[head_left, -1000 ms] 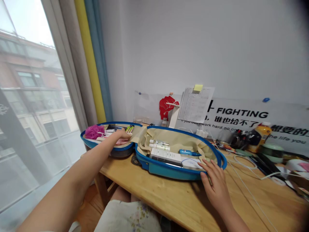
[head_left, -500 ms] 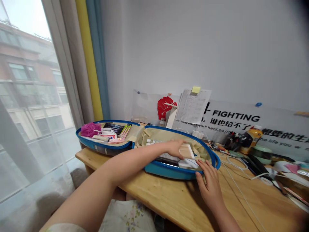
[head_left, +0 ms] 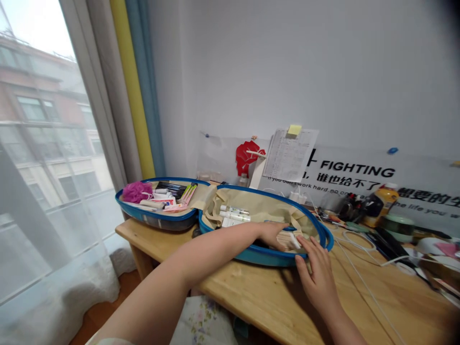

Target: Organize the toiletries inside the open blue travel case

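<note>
An open blue case (head_left: 251, 255) with a beige lining lies on the wooden desk, its two halves spread apart. My left hand (head_left: 273, 234) reaches into the right half and is closed around a small beige, ribbed item with a white edge (head_left: 286, 239). What kind of item it is, I cannot make out. On the case's right rim rests my right hand (head_left: 318, 266), fingers stretched, fingertips close to the item. White tubes (head_left: 235, 216) lie in the same half, left of my left hand. My left forearm hides part of the contents.
In the left half sit a purple bath puff (head_left: 137, 192), dark pens (head_left: 171, 189) and small packets. To the right on the desk (head_left: 362, 292) are white cables (head_left: 357, 242), an orange bottle (head_left: 384, 203) and a green jar (head_left: 398, 227). Papers (head_left: 292, 155) hang on the wall.
My left hand has lowered the beige item deeper into the right half, near the front right rim. The white tubes show more fully. My right hand stays at the rim.
</note>
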A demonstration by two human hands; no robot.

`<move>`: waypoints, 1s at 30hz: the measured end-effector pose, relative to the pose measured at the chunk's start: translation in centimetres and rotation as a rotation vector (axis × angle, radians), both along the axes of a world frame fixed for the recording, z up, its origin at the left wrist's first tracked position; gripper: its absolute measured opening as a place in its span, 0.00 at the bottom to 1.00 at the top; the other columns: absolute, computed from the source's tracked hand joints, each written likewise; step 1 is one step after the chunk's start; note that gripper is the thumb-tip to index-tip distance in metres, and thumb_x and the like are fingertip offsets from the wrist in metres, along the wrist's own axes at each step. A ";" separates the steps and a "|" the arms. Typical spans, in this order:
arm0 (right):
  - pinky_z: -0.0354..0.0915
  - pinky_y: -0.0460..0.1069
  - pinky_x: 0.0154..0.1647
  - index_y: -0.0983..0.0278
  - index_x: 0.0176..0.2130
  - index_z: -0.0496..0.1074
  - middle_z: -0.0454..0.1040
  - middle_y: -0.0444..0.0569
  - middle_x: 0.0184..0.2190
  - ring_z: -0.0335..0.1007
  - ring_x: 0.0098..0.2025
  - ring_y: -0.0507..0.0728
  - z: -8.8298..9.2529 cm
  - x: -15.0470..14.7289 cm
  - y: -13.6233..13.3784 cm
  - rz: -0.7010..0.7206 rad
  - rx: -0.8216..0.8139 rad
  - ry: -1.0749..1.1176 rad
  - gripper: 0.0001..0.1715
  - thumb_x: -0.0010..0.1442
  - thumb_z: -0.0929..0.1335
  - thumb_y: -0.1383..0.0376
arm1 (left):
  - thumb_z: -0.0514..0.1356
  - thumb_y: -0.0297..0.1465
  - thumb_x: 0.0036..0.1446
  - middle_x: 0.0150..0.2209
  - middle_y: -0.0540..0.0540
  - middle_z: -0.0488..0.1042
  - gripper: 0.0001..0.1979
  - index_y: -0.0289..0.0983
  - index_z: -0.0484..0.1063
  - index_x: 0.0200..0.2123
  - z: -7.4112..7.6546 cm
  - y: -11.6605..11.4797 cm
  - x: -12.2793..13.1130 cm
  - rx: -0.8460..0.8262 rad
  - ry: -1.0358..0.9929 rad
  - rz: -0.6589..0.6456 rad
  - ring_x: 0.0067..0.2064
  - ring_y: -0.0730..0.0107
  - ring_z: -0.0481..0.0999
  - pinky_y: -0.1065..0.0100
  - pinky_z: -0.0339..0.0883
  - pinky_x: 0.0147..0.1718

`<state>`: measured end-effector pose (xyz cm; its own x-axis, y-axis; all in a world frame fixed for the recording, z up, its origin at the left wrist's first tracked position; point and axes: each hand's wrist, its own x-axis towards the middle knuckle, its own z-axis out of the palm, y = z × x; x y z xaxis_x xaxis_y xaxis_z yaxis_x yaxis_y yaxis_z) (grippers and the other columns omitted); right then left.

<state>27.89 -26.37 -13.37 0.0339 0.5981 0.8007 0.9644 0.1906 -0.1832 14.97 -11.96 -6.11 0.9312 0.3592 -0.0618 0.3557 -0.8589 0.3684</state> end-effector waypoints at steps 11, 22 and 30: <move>0.53 0.64 0.59 0.60 0.54 0.64 0.70 0.54 0.51 0.59 0.59 0.65 -0.1 0.2 0.4 -0.006 0.013 0.026 0.24 0.62 0.57 0.55 | 0.50 0.30 0.58 0.59 0.47 0.66 0.21 0.39 0.64 0.55 4.2 5.9 -12.2 0.176 -0.298 0.537 0.60 0.69 0.62 0.67 0.52 0.61; 0.54 0.63 0.59 0.60 0.54 0.64 0.71 0.53 0.51 0.60 0.59 0.64 0.1 0.4 0.3 -0.006 -0.012 0.000 0.23 0.63 0.57 0.56 | 0.52 0.28 0.39 0.52 0.46 0.73 0.32 0.36 0.68 0.52 4.7 7.6 -32.3 -0.022 0.094 0.806 0.54 0.61 0.70 0.67 0.63 0.52; 0.54 0.64 0.58 0.61 0.53 0.64 0.71 0.54 0.50 0.60 0.58 0.65 0.1 0.3 0.3 0.002 0.024 -0.028 0.23 0.63 0.57 0.56 | 0.57 0.32 0.41 0.56 0.47 0.69 0.38 0.42 0.62 0.60 3.0 7.3 -32.3 0.040 0.278 0.809 0.56 0.58 0.68 0.68 0.61 0.52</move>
